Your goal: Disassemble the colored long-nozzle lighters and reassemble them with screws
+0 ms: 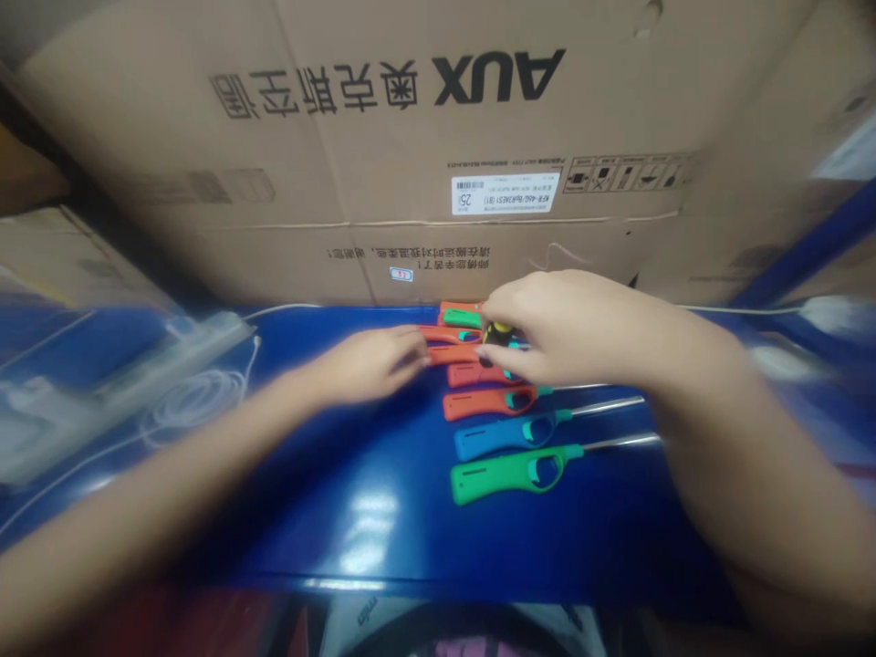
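Several long-necked gas lighters lie in a row on the blue shelf, handles to the left and metal rods to the right. Nearest is a green lighter (475, 482), then a blue lighter (487, 441) and a red lighter (472, 404). Farther back, an orange-red lighter (448, 355) has its butt end pinched by my left hand (391, 363). My right hand (554, 319) is closed around a black-and-yellow screwdriver (498, 334), its tip hidden, over the lighters' trigger ends. At the back, a green lighter handle (463, 318) shows only in part.
A large cardboard box (383, 182) stands upright behind the blue shelf (328, 511). Coiled white cable (198, 401) and a power strip lie to the left. White plugs (831, 319) sit at the right, near a blue post (808, 246).
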`<move>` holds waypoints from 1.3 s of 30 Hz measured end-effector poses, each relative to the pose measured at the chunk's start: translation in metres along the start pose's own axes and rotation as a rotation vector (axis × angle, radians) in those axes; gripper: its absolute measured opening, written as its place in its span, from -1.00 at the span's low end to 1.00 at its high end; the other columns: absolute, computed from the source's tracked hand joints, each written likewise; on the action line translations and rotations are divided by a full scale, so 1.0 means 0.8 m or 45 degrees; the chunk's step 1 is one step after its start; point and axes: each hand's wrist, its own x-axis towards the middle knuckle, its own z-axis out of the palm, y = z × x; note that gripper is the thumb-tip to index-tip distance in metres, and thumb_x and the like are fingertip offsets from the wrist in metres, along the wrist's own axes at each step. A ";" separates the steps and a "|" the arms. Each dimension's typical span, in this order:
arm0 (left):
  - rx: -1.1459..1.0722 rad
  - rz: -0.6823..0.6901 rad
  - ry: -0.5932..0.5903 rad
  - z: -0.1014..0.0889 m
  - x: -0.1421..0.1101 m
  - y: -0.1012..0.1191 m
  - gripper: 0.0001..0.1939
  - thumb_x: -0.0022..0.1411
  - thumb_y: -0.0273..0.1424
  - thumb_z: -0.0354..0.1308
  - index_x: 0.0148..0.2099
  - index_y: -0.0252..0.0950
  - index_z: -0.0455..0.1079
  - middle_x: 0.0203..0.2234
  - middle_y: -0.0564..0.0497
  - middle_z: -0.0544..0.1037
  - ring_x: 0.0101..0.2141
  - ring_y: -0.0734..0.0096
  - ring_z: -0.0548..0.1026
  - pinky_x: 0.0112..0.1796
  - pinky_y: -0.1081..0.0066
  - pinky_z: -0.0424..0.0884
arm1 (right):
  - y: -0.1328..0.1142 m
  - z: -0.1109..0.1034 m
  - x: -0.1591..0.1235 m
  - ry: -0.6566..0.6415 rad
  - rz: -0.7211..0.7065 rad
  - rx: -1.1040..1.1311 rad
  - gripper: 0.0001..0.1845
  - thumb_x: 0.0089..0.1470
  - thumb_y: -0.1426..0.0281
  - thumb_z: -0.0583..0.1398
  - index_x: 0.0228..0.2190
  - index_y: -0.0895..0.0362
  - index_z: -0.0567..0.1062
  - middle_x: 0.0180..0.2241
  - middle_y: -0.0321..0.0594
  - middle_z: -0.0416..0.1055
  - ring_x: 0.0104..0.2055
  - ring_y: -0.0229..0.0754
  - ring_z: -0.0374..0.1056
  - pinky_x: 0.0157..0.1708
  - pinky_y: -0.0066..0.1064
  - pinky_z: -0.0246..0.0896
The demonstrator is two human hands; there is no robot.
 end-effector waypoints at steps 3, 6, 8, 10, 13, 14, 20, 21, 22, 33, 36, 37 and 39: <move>-0.111 -0.092 -0.056 0.007 -0.014 -0.028 -0.77 0.42 -0.25 0.01 -0.23 -0.26 0.37 -0.33 0.00 0.48 -0.38 0.37 0.42 -0.35 0.41 0.31 | -0.002 -0.005 -0.004 0.046 -0.027 0.063 -0.68 0.19 0.20 0.14 -0.46 0.14 0.52 -0.52 -0.20 0.43 -0.53 -0.24 0.17 -0.48 -0.36 -0.14; -0.186 -0.140 -0.071 0.020 -0.027 -0.046 -0.78 0.40 -0.23 0.04 -0.21 -0.25 0.40 -0.32 0.01 0.49 -0.35 0.37 0.42 -0.32 0.42 0.31 | -0.010 -0.010 -0.008 0.038 -0.151 0.187 -0.68 0.19 0.22 0.14 -0.49 0.13 0.50 -0.56 -0.27 0.39 -0.55 -0.27 0.12 -0.47 -0.36 -0.13; -0.205 -0.157 -0.058 0.027 -0.033 -0.052 -0.76 0.39 -0.21 0.05 -0.21 -0.26 0.40 -0.31 0.00 0.48 -0.35 0.37 0.42 -0.31 0.42 0.30 | -0.018 -0.011 -0.011 0.025 -0.224 0.240 -0.70 0.18 0.23 0.15 -0.49 0.12 0.49 -0.57 -0.29 0.37 -0.56 -0.28 0.09 -0.47 -0.36 -0.14; -0.221 -0.169 -0.052 0.030 -0.036 -0.056 -0.76 0.38 -0.20 0.07 -0.22 -0.26 0.40 -0.33 0.01 0.47 -0.38 0.38 0.40 -0.33 0.42 0.29 | -0.025 -0.010 -0.012 0.010 -0.259 0.243 -0.69 0.18 0.25 0.15 -0.53 0.12 0.47 -0.59 -0.30 0.34 -0.57 -0.29 0.06 -0.48 -0.36 -0.16; -0.240 -0.180 -0.053 0.031 -0.038 -0.060 -0.77 0.35 -0.20 0.10 -0.20 -0.26 0.41 -0.38 0.03 0.45 -0.41 0.39 0.38 -0.35 0.43 0.28 | -0.033 -0.007 -0.014 -0.006 -0.292 0.194 -0.67 0.17 0.28 0.15 -0.58 0.13 0.43 -0.62 -0.30 0.31 -0.59 -0.30 0.00 -0.49 -0.35 -0.20; -0.236 -0.188 -0.051 0.030 -0.039 -0.060 -0.78 0.35 -0.20 0.10 -0.18 -0.25 0.41 -0.39 0.03 0.44 -0.42 0.39 0.37 -0.36 0.43 0.28 | -0.035 -0.006 -0.013 -0.005 -0.297 0.175 -0.67 0.17 0.29 0.15 -0.59 0.13 0.43 -0.62 -0.30 0.31 -0.59 -0.30 -0.01 -0.50 -0.34 -0.21; -0.143 -0.127 0.087 0.022 -0.045 -0.022 -0.75 0.38 -0.18 0.07 -0.15 -0.26 0.39 -0.36 0.02 0.45 -0.38 0.36 0.40 -0.32 0.39 0.30 | -0.032 -0.003 -0.010 0.027 -0.273 0.169 -0.68 0.18 0.27 0.13 -0.56 0.13 0.44 -0.59 -0.29 0.33 -0.59 -0.30 -0.02 -0.50 -0.35 -0.22; -0.146 -0.078 0.122 0.023 -0.047 -0.007 -0.74 0.38 -0.17 0.07 -0.17 -0.27 0.39 -0.37 0.01 0.45 -0.37 0.35 0.41 -0.31 0.38 0.31 | -0.032 -0.003 -0.009 0.028 -0.275 0.176 -0.68 0.18 0.27 0.12 -0.55 0.13 0.45 -0.59 -0.28 0.34 -0.58 -0.30 -0.01 -0.49 -0.36 -0.21; -0.161 -0.025 0.139 0.026 -0.049 0.009 -0.73 0.37 -0.16 0.10 -0.17 -0.27 0.39 -0.36 0.00 0.47 -0.34 0.32 0.42 -0.29 0.36 0.32 | -0.031 -0.002 -0.009 0.026 -0.273 0.182 -0.69 0.18 0.27 0.12 -0.54 0.13 0.46 -0.58 -0.28 0.34 -0.58 -0.29 0.00 -0.49 -0.36 -0.21; -0.293 -0.004 0.246 0.080 -0.059 0.121 -0.37 0.22 0.01 0.22 0.18 -0.28 0.40 -0.02 -0.25 0.45 -0.07 -0.02 0.45 -0.08 0.02 0.48 | -0.033 0.002 -0.005 0.015 -0.288 0.158 -0.67 0.20 0.25 0.11 -0.52 0.15 0.45 -0.58 -0.26 0.33 -0.56 -0.29 0.02 -0.48 -0.36 -0.22; -0.285 -0.064 0.256 0.081 -0.058 0.121 -0.51 0.25 -0.06 0.22 0.09 -0.27 0.48 -0.03 -0.22 0.45 -0.06 0.00 0.45 -0.09 0.06 0.48 | -0.033 0.003 -0.004 0.024 -0.289 0.151 -0.66 0.20 0.26 0.11 -0.55 0.15 0.42 -0.58 -0.29 0.30 -0.56 -0.31 0.00 -0.49 -0.36 -0.22; -0.299 -0.075 0.267 0.081 -0.058 0.121 -0.50 0.23 -0.05 0.23 0.09 -0.27 0.48 -0.01 -0.22 0.44 -0.04 -0.01 0.44 -0.08 0.06 0.48 | -0.033 0.002 -0.004 0.025 -0.286 0.152 -0.66 0.20 0.26 0.12 -0.55 0.15 0.41 -0.59 -0.29 0.29 -0.56 -0.31 -0.01 -0.49 -0.37 -0.22; -0.328 -0.085 0.294 0.080 -0.056 0.120 -0.48 0.21 -0.03 0.26 0.09 -0.27 0.48 0.04 -0.22 0.43 0.02 -0.01 0.42 -0.03 0.06 0.47 | -0.032 0.002 -0.004 0.023 -0.282 0.163 -0.66 0.21 0.26 0.12 -0.55 0.15 0.41 -0.59 -0.30 0.28 -0.56 -0.31 0.00 -0.48 -0.37 -0.22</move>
